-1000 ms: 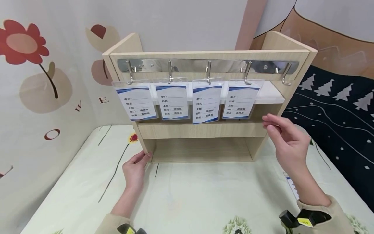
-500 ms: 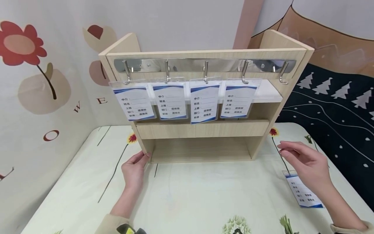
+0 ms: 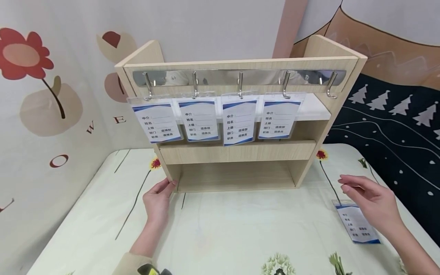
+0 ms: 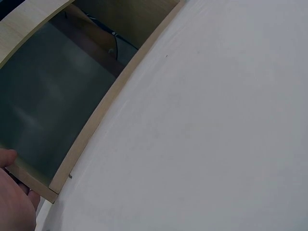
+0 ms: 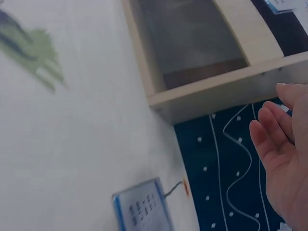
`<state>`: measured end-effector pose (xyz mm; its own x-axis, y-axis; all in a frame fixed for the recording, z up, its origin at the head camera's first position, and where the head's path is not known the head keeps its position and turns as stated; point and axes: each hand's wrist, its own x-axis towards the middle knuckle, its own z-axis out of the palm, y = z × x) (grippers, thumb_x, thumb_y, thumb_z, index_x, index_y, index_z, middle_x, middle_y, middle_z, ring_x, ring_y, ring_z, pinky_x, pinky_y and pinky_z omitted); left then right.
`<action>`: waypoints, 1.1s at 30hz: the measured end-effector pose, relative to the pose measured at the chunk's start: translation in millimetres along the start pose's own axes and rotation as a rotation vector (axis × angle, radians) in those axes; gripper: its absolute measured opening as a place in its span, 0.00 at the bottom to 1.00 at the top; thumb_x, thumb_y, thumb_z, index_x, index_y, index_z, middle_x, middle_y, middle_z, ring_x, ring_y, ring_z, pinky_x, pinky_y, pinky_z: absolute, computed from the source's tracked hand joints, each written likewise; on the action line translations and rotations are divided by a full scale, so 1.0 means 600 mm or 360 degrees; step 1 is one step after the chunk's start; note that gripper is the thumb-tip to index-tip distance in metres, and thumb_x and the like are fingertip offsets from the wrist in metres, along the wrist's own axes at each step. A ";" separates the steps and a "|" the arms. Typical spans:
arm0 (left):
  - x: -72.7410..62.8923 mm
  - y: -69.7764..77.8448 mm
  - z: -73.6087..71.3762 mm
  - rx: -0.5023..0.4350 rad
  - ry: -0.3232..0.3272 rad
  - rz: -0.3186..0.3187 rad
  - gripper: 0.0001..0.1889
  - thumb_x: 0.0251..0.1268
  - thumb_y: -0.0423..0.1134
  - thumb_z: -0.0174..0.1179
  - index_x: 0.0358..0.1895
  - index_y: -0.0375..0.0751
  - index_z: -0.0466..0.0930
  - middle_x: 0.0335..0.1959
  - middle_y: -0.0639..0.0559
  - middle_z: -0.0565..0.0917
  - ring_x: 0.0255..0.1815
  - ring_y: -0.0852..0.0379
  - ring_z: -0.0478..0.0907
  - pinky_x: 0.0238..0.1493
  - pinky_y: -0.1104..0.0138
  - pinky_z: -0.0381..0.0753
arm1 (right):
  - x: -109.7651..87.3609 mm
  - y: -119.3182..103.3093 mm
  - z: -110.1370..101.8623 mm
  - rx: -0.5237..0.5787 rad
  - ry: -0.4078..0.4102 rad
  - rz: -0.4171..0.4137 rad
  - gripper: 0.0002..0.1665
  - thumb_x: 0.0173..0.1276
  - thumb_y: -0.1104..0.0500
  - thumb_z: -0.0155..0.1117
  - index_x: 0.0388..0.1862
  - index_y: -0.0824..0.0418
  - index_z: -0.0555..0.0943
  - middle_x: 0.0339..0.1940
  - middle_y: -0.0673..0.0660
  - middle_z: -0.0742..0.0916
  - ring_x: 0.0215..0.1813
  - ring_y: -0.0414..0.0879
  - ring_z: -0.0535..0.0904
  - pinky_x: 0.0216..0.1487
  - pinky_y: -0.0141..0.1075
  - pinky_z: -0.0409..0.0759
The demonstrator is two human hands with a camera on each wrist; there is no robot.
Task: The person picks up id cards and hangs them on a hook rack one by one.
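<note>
My left hand (image 3: 158,202) grips the lower front corner of a pale wooden shelf (image 3: 237,152) by its left side panel. In the left wrist view the thumb (image 4: 7,157) lies on the inner face of that panel, with fingertips on the outer side. My right hand (image 3: 372,202) holds nothing; its fingers are loosely bent. It hovers above a badge holder (image 3: 357,225) lying on the table, covering part of it. Clear badge holders with blue-edged white cards, such as the leftmost one (image 3: 158,121), hang from several hooks. The rightmost hook (image 3: 331,86) carries nothing.
A shiny metal strip (image 3: 220,77) bears the hooks along the shelf's upper front board. A white flower-patterned cloth (image 3: 233,225) covers the table. Behind stand a pale printed curtain (image 3: 220,30) and a dark tree-patterned cloth (image 3: 388,141) on the right.
My right hand has moved from beside the shelf's right side down and right, over the badge holder on the table. My left hand has kept its grip on the shelf.
</note>
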<state>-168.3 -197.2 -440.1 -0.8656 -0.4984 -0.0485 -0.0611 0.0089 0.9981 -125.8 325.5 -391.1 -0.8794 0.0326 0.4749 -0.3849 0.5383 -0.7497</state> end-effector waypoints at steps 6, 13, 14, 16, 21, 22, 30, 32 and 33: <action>0.002 -0.002 -0.001 0.0011 -0.0020 -0.0014 0.20 0.68 0.36 0.69 0.59 0.31 0.83 0.51 0.46 0.89 0.41 0.74 0.83 0.45 0.79 0.82 | -0.007 0.025 -0.009 -0.0068 -0.0026 0.0078 0.18 0.68 0.74 0.67 0.56 0.65 0.86 0.44 0.33 0.87 0.44 0.25 0.81 0.45 0.15 0.77; 0.001 -0.002 0.000 0.0012 -0.0002 0.0016 0.19 0.68 0.35 0.69 0.58 0.30 0.83 0.48 0.48 0.89 0.40 0.74 0.83 0.44 0.79 0.82 | -0.016 0.049 -0.016 -0.0166 -0.0084 0.0145 0.17 0.70 0.71 0.68 0.57 0.67 0.84 0.46 0.28 0.85 0.46 0.23 0.78 0.45 0.13 0.75; 0.001 -0.002 0.000 0.0014 0.0000 0.0018 0.19 0.68 0.35 0.69 0.58 0.30 0.84 0.48 0.48 0.90 0.40 0.74 0.83 0.44 0.78 0.82 | -0.018 0.052 -0.018 -0.0175 -0.0096 0.0150 0.17 0.70 0.71 0.68 0.57 0.69 0.83 0.47 0.28 0.85 0.46 0.23 0.78 0.45 0.13 0.76; 0.000 -0.002 0.000 0.0017 -0.0002 0.0019 0.19 0.68 0.35 0.69 0.58 0.30 0.84 0.47 0.48 0.90 0.40 0.74 0.83 0.44 0.78 0.83 | -0.021 0.060 -0.021 -0.0201 -0.0125 0.0170 0.18 0.70 0.71 0.67 0.59 0.70 0.82 0.47 0.27 0.84 0.45 0.22 0.78 0.45 0.13 0.76; 0.000 -0.002 -0.001 0.0015 -0.0008 0.0014 0.19 0.68 0.36 0.69 0.58 0.30 0.83 0.48 0.48 0.90 0.40 0.74 0.83 0.45 0.78 0.83 | -0.028 0.082 -0.032 -0.0275 -0.0216 0.0218 0.23 0.69 0.70 0.69 0.62 0.74 0.78 0.46 0.29 0.83 0.45 0.21 0.77 0.44 0.13 0.75; 0.000 -0.002 -0.001 0.0014 -0.0007 0.0014 0.19 0.68 0.35 0.69 0.58 0.30 0.83 0.48 0.47 0.89 0.40 0.74 0.83 0.45 0.78 0.83 | -0.029 0.086 -0.034 -0.0289 -0.0237 0.0238 0.24 0.69 0.70 0.70 0.63 0.74 0.78 0.47 0.31 0.83 0.45 0.20 0.76 0.44 0.13 0.75; -0.001 0.000 0.000 0.0017 -0.0004 0.0018 0.18 0.68 0.35 0.68 0.58 0.30 0.84 0.49 0.45 0.89 0.40 0.75 0.83 0.44 0.79 0.82 | -0.026 0.106 -0.044 -0.0594 -0.0454 0.0474 0.34 0.67 0.59 0.74 0.67 0.72 0.74 0.56 0.73 0.84 0.47 0.43 0.84 0.39 0.22 0.79; -0.002 0.000 0.000 0.0021 0.0000 0.0019 0.18 0.68 0.35 0.69 0.58 0.30 0.84 0.49 0.45 0.89 0.40 0.75 0.83 0.44 0.79 0.82 | -0.023 0.109 -0.045 -0.0650 -0.0506 0.0531 0.37 0.66 0.56 0.75 0.68 0.73 0.73 0.57 0.75 0.83 0.50 0.59 0.83 0.38 0.26 0.79; -0.002 0.000 0.000 0.0022 0.0000 0.0017 0.18 0.68 0.35 0.69 0.58 0.30 0.84 0.50 0.44 0.89 0.40 0.75 0.83 0.44 0.79 0.82 | -0.022 0.110 -0.045 -0.0668 -0.0527 0.0554 0.39 0.66 0.54 0.76 0.68 0.73 0.73 0.58 0.75 0.82 0.52 0.65 0.82 0.37 0.28 0.78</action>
<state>-167.2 -196.7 -439.8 -0.8663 -0.4982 -0.0376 -0.0584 0.0262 0.9980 -131.9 383.6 -434.6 -0.9991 0.0392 0.0183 0.0223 0.8294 -0.5582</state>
